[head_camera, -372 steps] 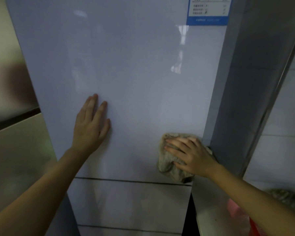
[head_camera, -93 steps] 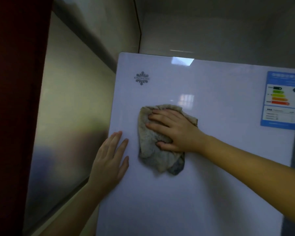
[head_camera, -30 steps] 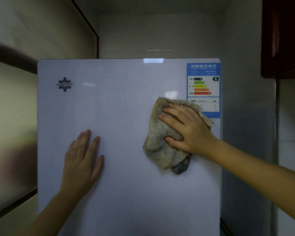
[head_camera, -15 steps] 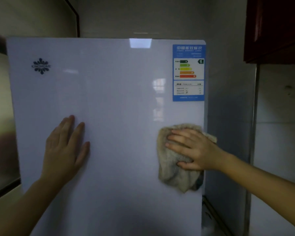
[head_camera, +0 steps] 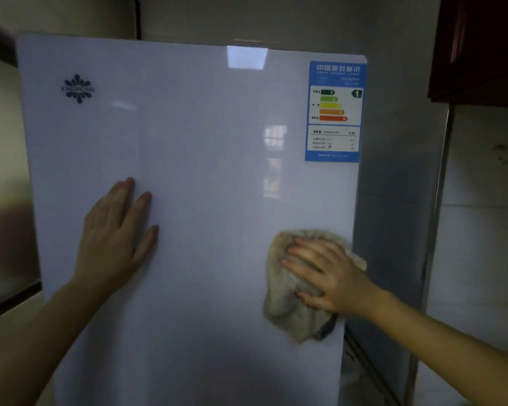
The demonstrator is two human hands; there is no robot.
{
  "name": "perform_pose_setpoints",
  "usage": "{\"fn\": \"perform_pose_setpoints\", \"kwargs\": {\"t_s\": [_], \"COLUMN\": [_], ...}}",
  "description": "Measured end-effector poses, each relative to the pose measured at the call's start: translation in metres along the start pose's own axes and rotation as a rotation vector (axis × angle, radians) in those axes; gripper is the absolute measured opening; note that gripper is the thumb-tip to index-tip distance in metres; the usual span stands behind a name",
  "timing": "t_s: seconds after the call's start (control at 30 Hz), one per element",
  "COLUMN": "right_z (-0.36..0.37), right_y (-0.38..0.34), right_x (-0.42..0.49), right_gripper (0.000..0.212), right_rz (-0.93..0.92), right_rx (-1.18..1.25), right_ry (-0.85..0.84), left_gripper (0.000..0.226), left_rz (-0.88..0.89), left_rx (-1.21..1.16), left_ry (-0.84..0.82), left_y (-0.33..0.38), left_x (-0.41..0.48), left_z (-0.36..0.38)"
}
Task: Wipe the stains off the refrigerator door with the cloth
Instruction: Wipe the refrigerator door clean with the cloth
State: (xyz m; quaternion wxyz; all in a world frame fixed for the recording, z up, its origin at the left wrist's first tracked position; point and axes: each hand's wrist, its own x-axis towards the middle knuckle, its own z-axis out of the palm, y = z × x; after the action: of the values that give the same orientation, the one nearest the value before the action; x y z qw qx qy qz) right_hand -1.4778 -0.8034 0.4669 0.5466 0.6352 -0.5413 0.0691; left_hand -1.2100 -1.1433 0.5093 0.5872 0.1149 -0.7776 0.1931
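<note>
- The refrigerator door (head_camera: 203,200) stood upright and filled most of the view, pale and glossy, with faint window reflections on its right half.
- The cloth (head_camera: 286,309), a crumpled beige-grey rag, was pressed against the door close to its right edge. It sat below the blue energy label (head_camera: 335,111) and was apart from it.
- The right hand (head_camera: 327,276) lay flat on top of the cloth with its fingers spread apart and nearly straight, pointing left. It pressed the rag to the door rather than gripping it.
- The thumb lay along the lower part of the cloth, under the fingers.
- The cloth showed on every side of that hand:
  - a strip lay above the fingers;
  - a margin reached left past the fingertips;
  - a bunched fold with a darker patch hung below the thumb;
  - a small part stuck out past the door's right edge, behind the knuckles.
- The right hand and the cloth were slightly blurred.
- The left hand (head_camera: 115,238) rested flat on the bare door, left of centre. Its fingers were straight and close together, pointing up, and its thumb was out to the right. It held nothing and was well apart from the cloth.
- A dark snowflake-like logo (head_camera: 77,88) sat near the door's upper left corner.
- The grey side panel (head_camera: 393,215) of the refrigerator ran down to the right of the door. A dark red cabinet (head_camera: 481,45) hung above it at the upper right, and a pale tiled wall (head_camera: 481,244) lay beyond.
</note>
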Motion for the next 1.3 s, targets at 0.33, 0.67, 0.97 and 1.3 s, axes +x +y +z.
{"fn": "perform_pose_setpoints", "kwargs": {"t_s": [0.33, 0.67, 0.97, 1.3], "right_z": [0.0, -0.01, 0.055, 0.034], "right_y": [-0.001, 0.016, -0.08, -0.052], "right_x": [0.032, 0.141, 0.116, 0.21], "right_gripper": [0.056, 0.048, 0.043, 0.047], "right_rz": [-0.118, 0.1, -0.232, -0.119], "right_rx": [-0.041, -0.087, 0.012, -0.036], "right_ry": [-0.035, 0.215, -0.021, 0.118], "left_gripper": [0.058, 0.058, 0.054, 0.053], "left_rz": [0.014, -0.053, 0.003, 0.052], "left_rx": [-0.025, 0.019, 0.009, -0.037], "left_ry": [0.017, 0.016, 0.051, 0.06], "left_y": [-0.026, -0.064, -0.077, -0.096], "left_x": [-0.003, -0.029, -0.06, -0.074], "left_z": [-0.006, -0.01, -0.001, 0.003]}}
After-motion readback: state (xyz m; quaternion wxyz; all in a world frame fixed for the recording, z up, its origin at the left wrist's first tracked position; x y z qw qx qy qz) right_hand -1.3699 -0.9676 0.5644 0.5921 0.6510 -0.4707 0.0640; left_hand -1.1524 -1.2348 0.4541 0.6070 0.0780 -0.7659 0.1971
